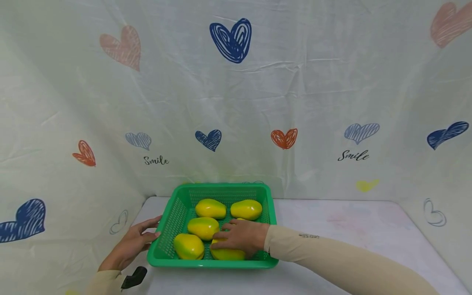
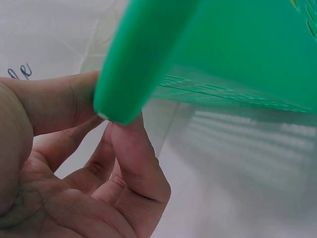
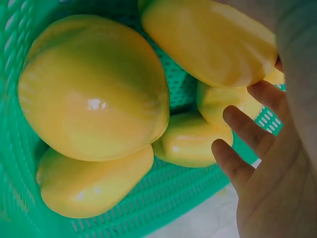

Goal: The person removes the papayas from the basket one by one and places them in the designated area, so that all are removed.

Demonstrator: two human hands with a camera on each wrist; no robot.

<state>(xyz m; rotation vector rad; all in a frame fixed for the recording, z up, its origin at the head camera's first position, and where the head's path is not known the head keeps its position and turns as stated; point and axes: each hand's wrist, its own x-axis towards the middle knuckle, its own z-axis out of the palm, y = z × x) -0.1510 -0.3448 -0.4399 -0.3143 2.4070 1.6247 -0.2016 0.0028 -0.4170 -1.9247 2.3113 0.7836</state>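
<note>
A green plastic basket [image 1: 212, 262] holds several glossy yellow-green mangoes, among them one mango [image 1: 204, 228] at its middle. My left hand [image 1: 130, 242] is at the basket's left side. The left wrist view shows its thumb and a finger pinching the rim [image 2: 143, 59]. My right hand [image 1: 243, 237] reaches in from the right, over the front-right mango [image 1: 228, 255]. In the right wrist view its fingers spread, fairly straight, with one touching the upper mango [image 3: 210, 42]. My right thumb is hidden there. A larger-looking mango [image 3: 94, 89] fills that view's left.
The basket stands on a white-covered table [image 1: 332, 221]. Behind it hangs a pale curtain [image 1: 247, 98] printed with hearts, which also closes in the left and right sides. A black strap-like piece [image 1: 134, 277] juts from my left wrist.
</note>
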